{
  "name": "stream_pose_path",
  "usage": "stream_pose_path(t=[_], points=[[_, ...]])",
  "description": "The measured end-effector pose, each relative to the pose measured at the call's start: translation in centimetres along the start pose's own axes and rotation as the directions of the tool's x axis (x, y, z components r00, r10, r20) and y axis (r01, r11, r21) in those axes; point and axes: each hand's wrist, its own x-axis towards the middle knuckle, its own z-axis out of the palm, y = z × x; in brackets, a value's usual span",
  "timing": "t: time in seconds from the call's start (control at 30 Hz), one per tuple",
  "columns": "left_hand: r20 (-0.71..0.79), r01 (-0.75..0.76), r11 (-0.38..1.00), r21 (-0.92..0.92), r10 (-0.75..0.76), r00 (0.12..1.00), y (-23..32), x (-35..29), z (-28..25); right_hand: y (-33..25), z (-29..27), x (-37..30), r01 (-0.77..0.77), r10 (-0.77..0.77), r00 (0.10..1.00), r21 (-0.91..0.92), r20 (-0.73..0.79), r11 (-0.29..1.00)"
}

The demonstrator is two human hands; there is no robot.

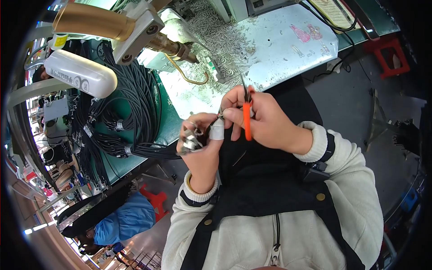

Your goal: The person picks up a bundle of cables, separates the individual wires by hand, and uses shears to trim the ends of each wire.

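Note:
My left hand (pixel 200 153) is closed around the end of a bunch of black cables (pixel 157 151), its thumb wrapped in white tape (pixel 217 129). Shiny metal pieces (pixel 192 140) show among its curled fingers; their exact kind is unclear. My right hand (pixel 276 123) grips orange-handled scissors (pixel 247 121), the dark blades pointing away from me toward the bench. Its thumb and forefinger meet close to the left thumb tip, at a small cable end that is mostly hidden. Both hands are held above my dark apron, just in front of the bench edge.
Many small metal parts (pixel 225 40) lie scattered over the pale metal bench plate (pixel 288 49). A machine with a bronze cylinder (pixel 94 21) overhangs the left side. Coiled black cables (pixel 135 90) cover the green tabletop. Red stools (pixel 389 58) and a person in blue (pixel 126 220) are nearby.

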Motion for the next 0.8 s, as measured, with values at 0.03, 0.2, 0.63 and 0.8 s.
stream_pose_path(t=[0.03,0.2,0.63,0.8], points=[[0.007,0.151,0.986,-0.069,-0.151,0.989,0.1,0.0,-0.2,-0.3,-0.1,0.1,-0.020,0.018,1.000,0.108,0.019,0.994],[0.089,0.463,0.822,-0.333,-0.461,0.883,0.7,0.5,-0.9,-0.8,-0.3,0.1,0.028,-0.030,0.999,0.098,0.018,0.995],[0.012,0.341,0.911,-0.231,-0.348,0.938,0.1,0.5,-0.7,-0.2,0.1,-1.0,0.064,-0.071,0.997,-0.686,0.017,0.725],[0.050,0.474,0.820,-0.322,-0.485,0.873,-0.4,1.6,-1.3,1.3,0.3,-1.0,0.018,-0.011,1.000,-0.624,0.015,0.781]])
